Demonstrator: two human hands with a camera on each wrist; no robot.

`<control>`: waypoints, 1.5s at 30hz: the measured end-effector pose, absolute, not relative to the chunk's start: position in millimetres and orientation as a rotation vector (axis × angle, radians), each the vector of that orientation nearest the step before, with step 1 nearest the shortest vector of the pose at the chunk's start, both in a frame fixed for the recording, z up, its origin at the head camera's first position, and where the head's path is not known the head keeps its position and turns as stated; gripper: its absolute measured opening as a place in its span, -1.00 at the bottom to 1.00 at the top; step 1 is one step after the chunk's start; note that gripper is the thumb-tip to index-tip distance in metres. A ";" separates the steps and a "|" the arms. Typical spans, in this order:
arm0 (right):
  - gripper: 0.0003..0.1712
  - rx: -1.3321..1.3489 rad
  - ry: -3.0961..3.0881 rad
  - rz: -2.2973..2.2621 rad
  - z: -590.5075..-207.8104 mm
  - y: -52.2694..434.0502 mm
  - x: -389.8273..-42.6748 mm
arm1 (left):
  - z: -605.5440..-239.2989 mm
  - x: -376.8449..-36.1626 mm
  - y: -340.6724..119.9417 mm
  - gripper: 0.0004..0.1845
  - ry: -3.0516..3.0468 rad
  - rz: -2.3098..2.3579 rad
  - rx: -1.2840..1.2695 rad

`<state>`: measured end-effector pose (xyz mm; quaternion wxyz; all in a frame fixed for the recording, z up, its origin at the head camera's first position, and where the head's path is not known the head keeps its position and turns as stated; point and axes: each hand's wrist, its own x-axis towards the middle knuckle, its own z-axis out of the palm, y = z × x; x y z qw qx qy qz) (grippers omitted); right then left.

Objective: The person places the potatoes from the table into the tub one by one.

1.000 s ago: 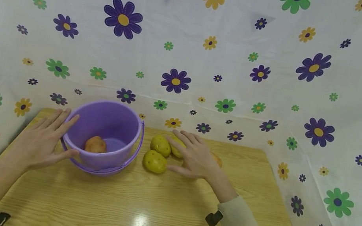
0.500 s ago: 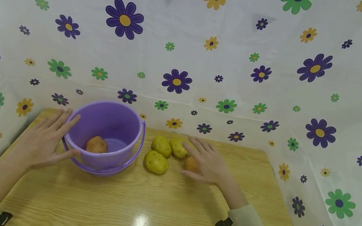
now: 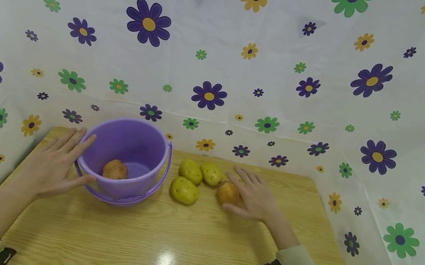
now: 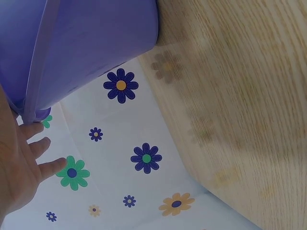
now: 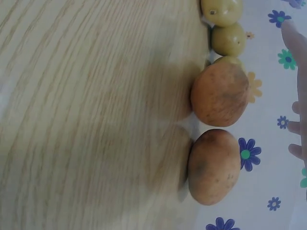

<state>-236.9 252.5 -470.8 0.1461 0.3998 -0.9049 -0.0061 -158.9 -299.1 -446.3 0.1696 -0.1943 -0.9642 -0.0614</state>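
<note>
Left hand point(image 3: 48, 166) flat, steadying the purple bucket point(image 3: 123, 160); right hand point(image 3: 254, 198) open over a brown potato point(image 3: 227, 192), needing a closing grip.

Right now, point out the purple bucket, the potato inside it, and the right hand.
purple bucket point(image 3: 156, 165), head view, right outer wall.
brown potato point(image 3: 115, 169), head view, middle of its top.
right hand point(image 3: 258, 199), head view, back of the hand.

left hand point(image 3: 52, 166) flat against purple bucket point(image 3: 123, 160), lower left | brown potato point(image 3: 115, 169) inside it | right hand point(image 3: 256, 200) resting on orange-ish potato point(image 3: 227, 192), center | three yellow potatoes point(image 3: 184, 190) between, on wooden surface point(image 3: 176, 248)
</note>
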 end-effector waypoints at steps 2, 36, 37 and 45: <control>0.08 1.130 -2.628 -0.049 -473.2 255.7 -237.5 | -446.4 -158.7 -299.0 0.14 -2.741 -0.169 -0.554; 0.10 0.960 -2.795 -0.126 -507.1 299.1 -259.3 | -448.0 -158.8 -299.1 0.14 -2.721 -0.159 -0.557; 0.10 0.961 -2.799 -0.125 -507.5 299.4 -260.1 | -447.9 -158.8 -299.1 0.14 -2.722 -0.158 -0.558; 0.06 0.952 -2.887 -0.104 -509.4 300.0 -266.1 | -447.2 -159.7 -299.3 0.15 -2.728 -0.156 -0.557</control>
